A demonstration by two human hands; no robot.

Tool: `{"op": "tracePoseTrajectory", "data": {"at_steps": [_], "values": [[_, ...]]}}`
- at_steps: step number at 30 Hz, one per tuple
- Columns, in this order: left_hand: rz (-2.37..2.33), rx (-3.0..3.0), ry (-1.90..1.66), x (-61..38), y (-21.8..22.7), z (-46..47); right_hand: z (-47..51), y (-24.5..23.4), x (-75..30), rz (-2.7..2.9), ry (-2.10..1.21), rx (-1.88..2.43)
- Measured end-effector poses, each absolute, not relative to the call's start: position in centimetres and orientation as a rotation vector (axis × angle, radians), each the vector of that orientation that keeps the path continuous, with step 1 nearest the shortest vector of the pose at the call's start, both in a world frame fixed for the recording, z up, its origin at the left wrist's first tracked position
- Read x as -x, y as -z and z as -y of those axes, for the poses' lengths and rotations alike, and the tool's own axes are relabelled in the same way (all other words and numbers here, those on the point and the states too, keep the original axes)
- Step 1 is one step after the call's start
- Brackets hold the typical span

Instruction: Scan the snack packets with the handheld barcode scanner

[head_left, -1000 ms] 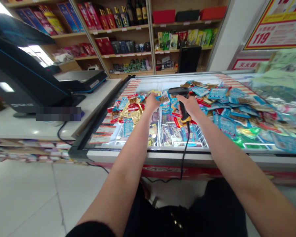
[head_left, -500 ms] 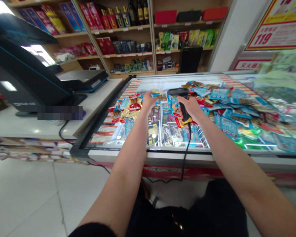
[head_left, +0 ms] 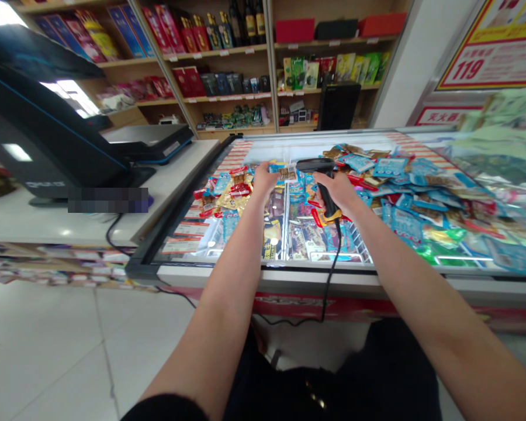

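Note:
My left hand [head_left: 263, 180] is closed on a small snack packet [head_left: 286, 173] and holds it up over the glass lid of a chest freezer [head_left: 263, 272]. My right hand [head_left: 336, 190] grips a black barcode scanner [head_left: 316, 166] by its handle, with the scanner's head close to the packet's right side. The scanner's black cable [head_left: 330, 275] hangs down over the freezer's front edge. Several snack packets [head_left: 398, 193] in blue, red and gold lie spread over the lid around both hands.
A white counter [head_left: 70, 225] on the left carries a black till screen [head_left: 39, 134] and a flat black device [head_left: 146, 143]. Wooden shelves [head_left: 228, 55] of boxed goods and bottles stand behind. A black monitor [head_left: 337, 105] stands beyond the freezer. White floor tiles lie at lower left.
My left hand has lifted the packet slightly and drawn it a little left. The scanner in my right hand has barely moved.

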State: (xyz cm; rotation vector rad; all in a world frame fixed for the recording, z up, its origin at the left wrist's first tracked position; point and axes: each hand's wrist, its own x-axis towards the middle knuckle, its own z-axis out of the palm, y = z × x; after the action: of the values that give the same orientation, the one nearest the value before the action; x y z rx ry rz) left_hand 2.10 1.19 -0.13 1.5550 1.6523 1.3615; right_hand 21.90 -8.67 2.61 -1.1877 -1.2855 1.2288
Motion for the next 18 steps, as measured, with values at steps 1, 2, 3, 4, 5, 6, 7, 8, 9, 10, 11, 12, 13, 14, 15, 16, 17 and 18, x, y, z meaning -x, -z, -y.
{"op": "tracePoseTrajectory", "data": {"at_steps": [1, 2, 3, 4, 5, 6, 7, 8, 9, 10, 11, 12, 13, 14, 15, 16, 17, 18], "values": [[-1.653, -1.558, -1.364, -2.08, 0.15, -1.21, 8.63, -2.55, -21.92, 1.289, -1.230, 1.182], [-1.653, -1.564, -1.368, -2.05, 0.18, -1.24, 8.60, -2.48, -21.95, 1.293, -1.232, 1.176], [-1.654, -1.571, -1.372, -2.02, 0.20, -1.26, 8.56, -2.41, -21.97, 1.296, -1.235, 1.170], [-1.654, -1.579, -1.374, -2.00, 0.21, -1.27, 8.52, -2.33, -21.99, 1.298, -1.237, 1.165], [-1.654, -1.585, -1.375, -1.97, 0.22, -1.26, 8.49, -2.26, -22.01, 1.300, -1.237, 1.163], [-1.654, -1.589, -1.377, -1.96, 0.22, -1.24, 8.46, -2.20, -22.02, 1.303, -1.235, 1.163], [-1.653, -1.591, -1.377, -1.95, 0.21, -1.22, 8.43, -2.16, -22.04, 1.308, -1.233, 1.164], [-1.651, -1.591, -1.379, -1.94, 0.20, -1.18, 8.41, -2.14, -22.04, 1.312, -1.232, 1.165], [-1.650, -1.590, -1.380, -1.95, 0.18, -1.14, 8.40, -2.13, -22.05, 1.316, -1.231, 1.164], [-1.649, -1.588, -1.381, -1.95, 0.16, -1.09, 8.39, -2.13, -22.05, 1.319, -1.232, 1.162], [-1.648, -1.586, -1.382, -1.96, 0.14, -1.05, 8.39, -2.15, -22.04, 1.323, -1.233, 1.160], [-1.647, -1.583, -1.383, -1.97, 0.12, -1.01, 8.40, -2.17, -22.03, 1.326, -1.234, 1.158], [-1.646, -1.579, -1.382, -1.98, 0.10, -0.97, 8.41, -2.19, -22.02, 1.328, -1.235, 1.158], [-1.646, -1.576, -1.381, -1.98, 0.09, -0.95, 8.42, -2.20, -22.01, 1.330, -1.236, 1.160], [-1.647, -1.577, -1.378, -1.97, 0.08, -0.94, 8.43, -2.21, -22.01, 1.332, -1.238, 1.161], [-1.650, -1.580, -1.375, -1.95, 0.08, -0.95, 8.44, -2.22, -22.00, 1.335, -1.239, 1.161], [-1.655, -1.584, -1.372, -1.93, 0.09, -0.98, 8.45, -2.21, -22.00, 1.338, -1.239, 1.159], [-1.663, -1.588, -1.371, -1.91, 0.11, -1.02, 8.47, -2.21, -22.01, 1.341, -1.237, 1.155]]}}
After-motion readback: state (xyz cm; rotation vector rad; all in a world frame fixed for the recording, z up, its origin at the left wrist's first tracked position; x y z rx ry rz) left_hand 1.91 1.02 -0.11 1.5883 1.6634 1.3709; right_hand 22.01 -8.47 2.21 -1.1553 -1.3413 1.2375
